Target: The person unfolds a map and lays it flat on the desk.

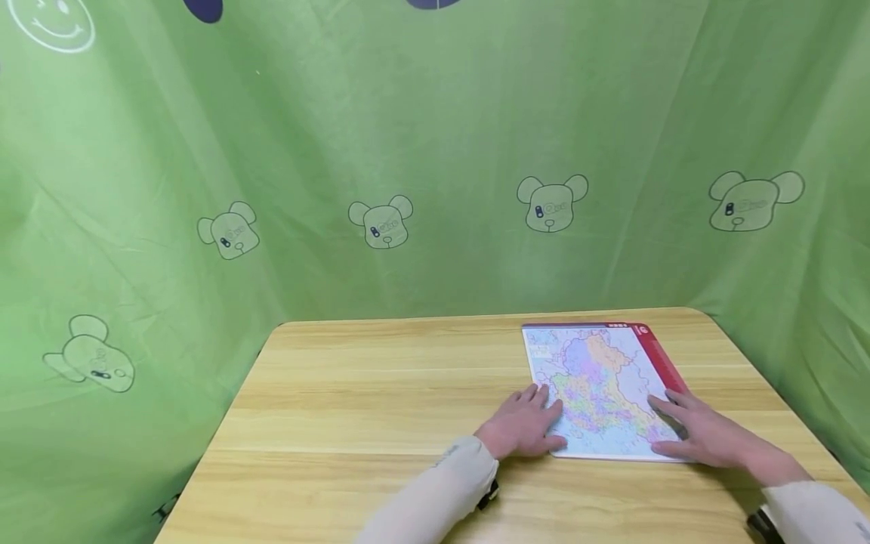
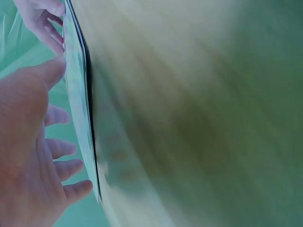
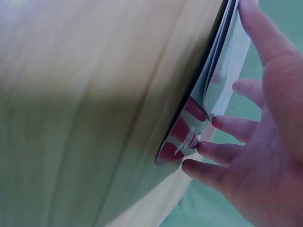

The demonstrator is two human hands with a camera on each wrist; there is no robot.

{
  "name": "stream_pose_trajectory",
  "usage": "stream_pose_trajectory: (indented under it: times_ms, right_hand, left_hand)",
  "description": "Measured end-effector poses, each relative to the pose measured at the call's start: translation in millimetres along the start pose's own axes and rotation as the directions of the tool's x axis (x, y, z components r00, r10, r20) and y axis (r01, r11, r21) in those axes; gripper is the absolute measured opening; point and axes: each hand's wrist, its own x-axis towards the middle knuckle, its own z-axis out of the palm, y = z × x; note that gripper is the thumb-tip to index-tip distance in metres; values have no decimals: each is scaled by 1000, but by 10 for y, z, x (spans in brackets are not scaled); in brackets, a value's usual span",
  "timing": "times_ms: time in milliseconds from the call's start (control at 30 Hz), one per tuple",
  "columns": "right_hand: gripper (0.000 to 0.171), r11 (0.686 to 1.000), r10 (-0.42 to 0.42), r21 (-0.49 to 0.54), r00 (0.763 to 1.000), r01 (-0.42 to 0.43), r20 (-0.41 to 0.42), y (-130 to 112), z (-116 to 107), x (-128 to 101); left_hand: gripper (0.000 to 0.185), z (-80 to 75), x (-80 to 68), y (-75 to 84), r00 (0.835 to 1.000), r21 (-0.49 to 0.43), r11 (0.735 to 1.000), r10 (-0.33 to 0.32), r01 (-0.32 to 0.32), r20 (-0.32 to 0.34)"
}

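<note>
From the head camera, a map board (image 1: 598, 389) lies flat on the right half of the wooden surface (image 1: 381, 393), its far edge close to the back of the surface, a red strip running down its right side. The person's left hand (image 1: 525, 425) rests on the board's near left corner, fingers (image 1: 537, 400) straight and slightly spread, flat on the printed map. The right hand (image 1: 693, 431) lies on the near right corner, fingers (image 1: 662, 408) stretched out and a little apart, pressing down near the red strip. Pale sleeves (image 1: 442, 491) reach in from the bottom edge. A green cloth (image 1: 408, 151) printed with bear heads hangs behind and to both sides.

From the left wrist camera, the picture is blurred. The left hand (image 2: 28, 156) shows palm-side, its fingers (image 2: 61, 149) straight and apart, tips against the thin edge of the map board (image 2: 78, 109). The right hand (image 2: 42, 19) appears at the top, also at the board. The surface (image 2: 199, 113) fills the rest.

From the right wrist camera, the right hand (image 3: 265, 142) has its fingers (image 3: 232, 126) extended and separated, tips touching the map board (image 3: 227, 71) where the red strip (image 3: 182, 135) meets the rounded corner. The board lies flat on the surface (image 3: 94, 104); nothing is gripped by either hand.
</note>
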Motion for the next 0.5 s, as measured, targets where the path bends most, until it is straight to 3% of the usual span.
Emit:
stream_pose_trajectory:
  times_ms: [500]
  right_hand:
    - [96, 1000, 4, 22, 998, -6, 58, -16, -31, -43]
  left_hand:
    - [73, 42, 44, 130, 998, 33, 999, 27, -29, 62]
